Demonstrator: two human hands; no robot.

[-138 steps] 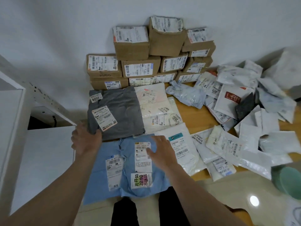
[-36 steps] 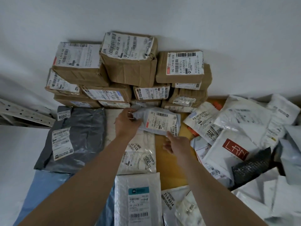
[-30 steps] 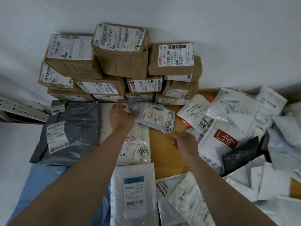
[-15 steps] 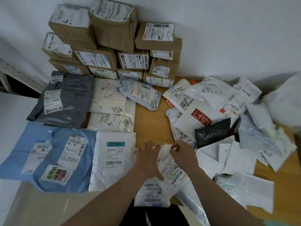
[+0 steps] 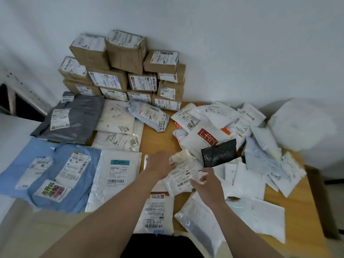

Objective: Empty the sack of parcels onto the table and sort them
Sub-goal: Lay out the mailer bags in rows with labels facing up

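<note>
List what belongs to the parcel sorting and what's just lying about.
Job: small white parcel, held between left hand and right hand; cardboard boxes; grey mailer; blue mailers; unsorted heap; black bubble mailer; white sack; table.
Lying about: white perforated rail, far left.

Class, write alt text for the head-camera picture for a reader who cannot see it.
The left hand and right hand hold a small white parcel over a wooden table. A grey bag and blue bags lie flat at left, cardboard boxes are stacked against the wall, and white mailers are heaped at right.
</note>
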